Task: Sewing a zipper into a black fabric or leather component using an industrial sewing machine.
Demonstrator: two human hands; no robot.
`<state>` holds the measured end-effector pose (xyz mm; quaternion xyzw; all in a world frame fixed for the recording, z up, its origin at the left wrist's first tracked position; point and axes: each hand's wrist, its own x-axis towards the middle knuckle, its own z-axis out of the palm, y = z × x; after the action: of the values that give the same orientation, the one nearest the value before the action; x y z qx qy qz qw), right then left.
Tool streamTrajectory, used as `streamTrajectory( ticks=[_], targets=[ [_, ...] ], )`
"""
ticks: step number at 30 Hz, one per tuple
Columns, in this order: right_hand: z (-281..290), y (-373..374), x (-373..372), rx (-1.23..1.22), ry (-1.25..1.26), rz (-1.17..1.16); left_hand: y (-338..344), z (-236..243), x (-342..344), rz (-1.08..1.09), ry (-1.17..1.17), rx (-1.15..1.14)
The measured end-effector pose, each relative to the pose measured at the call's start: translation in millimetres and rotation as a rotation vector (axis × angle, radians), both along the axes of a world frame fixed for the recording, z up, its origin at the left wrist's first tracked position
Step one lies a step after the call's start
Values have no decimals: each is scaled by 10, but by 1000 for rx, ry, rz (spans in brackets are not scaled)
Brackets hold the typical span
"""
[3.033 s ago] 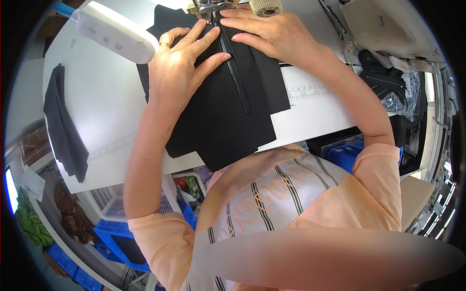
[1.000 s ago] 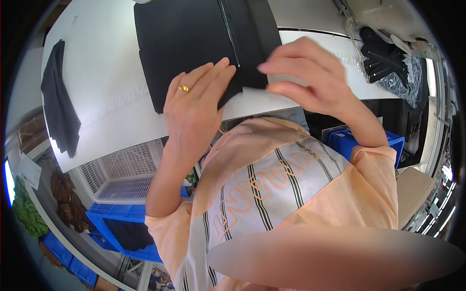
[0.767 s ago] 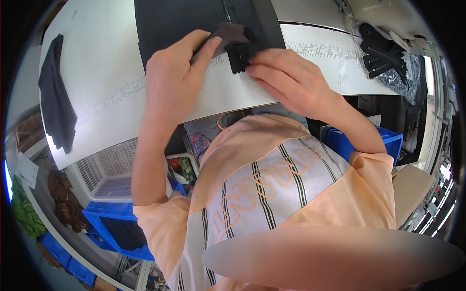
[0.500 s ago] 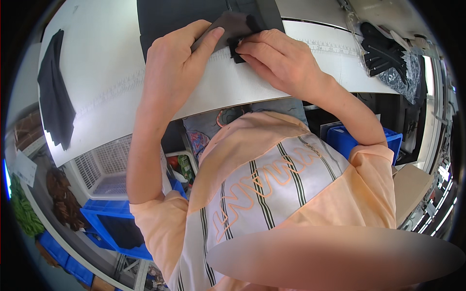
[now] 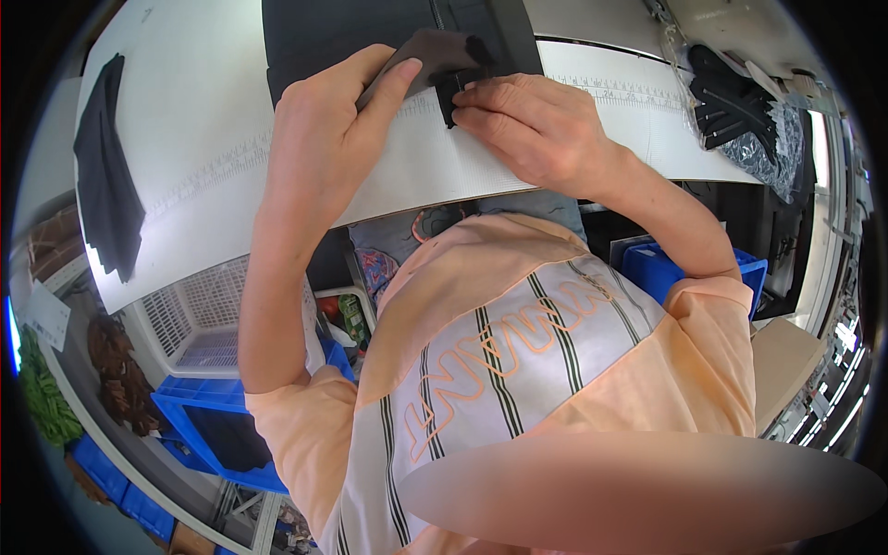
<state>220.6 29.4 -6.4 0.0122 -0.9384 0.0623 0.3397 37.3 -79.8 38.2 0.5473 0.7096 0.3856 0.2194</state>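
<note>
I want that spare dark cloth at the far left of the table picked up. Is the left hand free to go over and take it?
Probably not right away: the left hand is pinching the small dark fabric piece with the right hand. The dark cloth lies apart, with only bare white table between.

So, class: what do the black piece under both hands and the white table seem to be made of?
Black piece: probably woven fabric, matte; it bends softly where the left hand and right hand pinch it. White table: likely laminate or painted board, smooth, with a printed ruler along the edge.
</note>
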Motion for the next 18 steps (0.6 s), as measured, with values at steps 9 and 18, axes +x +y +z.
streamTrajectory(
  ticks=[9,18],
  targets=[
    [105,-192,205,-46,-193,-51,-173,-72,116,-102,194,43],
    [77,-256,344,-145,-175,-44,-344,-281,346,-99,527,155]
  ],
)
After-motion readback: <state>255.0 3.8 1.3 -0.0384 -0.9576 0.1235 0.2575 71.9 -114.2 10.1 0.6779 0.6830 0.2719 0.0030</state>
